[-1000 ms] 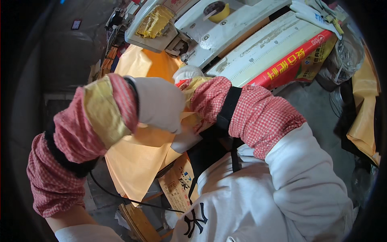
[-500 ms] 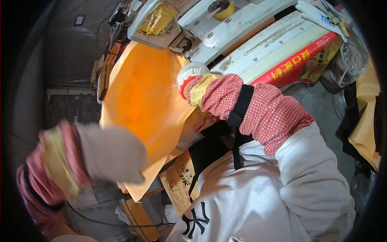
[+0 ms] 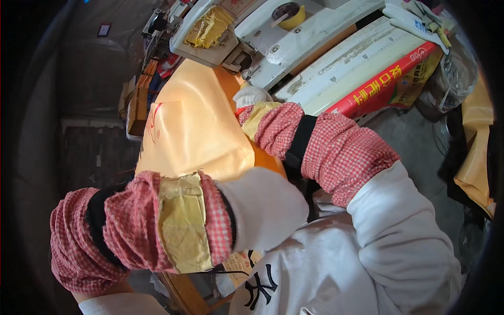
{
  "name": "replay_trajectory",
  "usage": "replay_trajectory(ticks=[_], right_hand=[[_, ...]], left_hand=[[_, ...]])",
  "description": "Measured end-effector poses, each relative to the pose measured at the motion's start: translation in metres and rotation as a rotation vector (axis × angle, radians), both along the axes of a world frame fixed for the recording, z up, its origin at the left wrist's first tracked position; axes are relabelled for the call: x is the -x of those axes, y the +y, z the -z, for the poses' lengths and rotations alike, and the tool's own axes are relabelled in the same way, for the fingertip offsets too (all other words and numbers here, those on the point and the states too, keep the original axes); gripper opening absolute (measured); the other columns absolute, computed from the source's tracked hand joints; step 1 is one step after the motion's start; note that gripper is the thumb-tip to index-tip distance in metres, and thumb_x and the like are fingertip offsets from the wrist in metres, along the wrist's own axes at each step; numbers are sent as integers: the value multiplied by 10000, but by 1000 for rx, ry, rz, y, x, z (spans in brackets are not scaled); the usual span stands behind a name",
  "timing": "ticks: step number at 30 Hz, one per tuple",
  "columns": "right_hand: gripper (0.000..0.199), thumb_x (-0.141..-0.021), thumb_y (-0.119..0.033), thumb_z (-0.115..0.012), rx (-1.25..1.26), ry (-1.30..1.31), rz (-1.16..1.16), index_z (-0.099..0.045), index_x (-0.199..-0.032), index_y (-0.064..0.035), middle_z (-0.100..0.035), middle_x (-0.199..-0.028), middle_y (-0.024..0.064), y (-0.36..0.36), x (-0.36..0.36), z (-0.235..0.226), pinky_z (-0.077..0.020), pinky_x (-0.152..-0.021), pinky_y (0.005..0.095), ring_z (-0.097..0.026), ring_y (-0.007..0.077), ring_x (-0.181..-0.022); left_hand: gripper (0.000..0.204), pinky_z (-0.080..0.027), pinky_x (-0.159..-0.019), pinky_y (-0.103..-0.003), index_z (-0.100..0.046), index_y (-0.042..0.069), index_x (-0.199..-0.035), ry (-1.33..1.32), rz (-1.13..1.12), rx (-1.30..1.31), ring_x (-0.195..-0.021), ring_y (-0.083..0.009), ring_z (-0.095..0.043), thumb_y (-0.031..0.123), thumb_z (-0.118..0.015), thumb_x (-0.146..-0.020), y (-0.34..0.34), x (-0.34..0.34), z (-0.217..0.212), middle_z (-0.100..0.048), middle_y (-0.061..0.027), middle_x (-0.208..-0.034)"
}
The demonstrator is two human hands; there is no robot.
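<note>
One orange sheet (image 3: 194, 126) lies ahead of left hand (image 3: 270, 210); right hand (image 3: 252, 96), at its edge, perhaps steadies it beside the white machine (image 3: 291, 48). Both grips I cannot tell.

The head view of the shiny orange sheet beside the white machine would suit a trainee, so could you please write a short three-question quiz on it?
1. What covers the left hand?
a) a black rubber glove
b) a white cloth glove
c) a blue plastic bag
2. True or false: the shiny orange sheet is partly printed in red.
3. Fill in the blank: the ____ hand is nearer the white hard-bodied machine.

Key:
1. b
2. True; the red print shows near the sheet's left side.
3. right; the right hand is just below the machine in the picture.
</note>
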State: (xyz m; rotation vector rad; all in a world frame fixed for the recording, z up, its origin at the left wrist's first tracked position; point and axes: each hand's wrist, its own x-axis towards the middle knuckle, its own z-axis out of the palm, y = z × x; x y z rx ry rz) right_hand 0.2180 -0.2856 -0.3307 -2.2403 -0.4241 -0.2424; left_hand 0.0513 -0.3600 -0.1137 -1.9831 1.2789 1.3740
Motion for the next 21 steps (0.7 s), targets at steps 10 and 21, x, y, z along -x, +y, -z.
replay_trajectory(ticks=[10, 21], right_hand=[[134, -747, -158, -583, 267, 242, -170, -670, -765, -58, -647, -750, 119, -60, 34, -75, -508, -559, 412, -630, 271, -669], [462, -776, -173, -475, -38, 367, -183, -437, -1226, -77, -571, -1024, 227, -102, 61, -38, -437, -784, 413, -544, 367, -948]], left_hand=[[136, -474, -455, -337, -592, 90, -832, -162, 70, 537, -538, -236, -584, 144, -550, -714, 16, -8, 8, -558, -67, -608], [364, -463, -737, -406, -601, 85, -955, -152, -527, 35, -838, -349, -591, 401, -472, -831, 125, -46, 81, -619, -171, -853]])
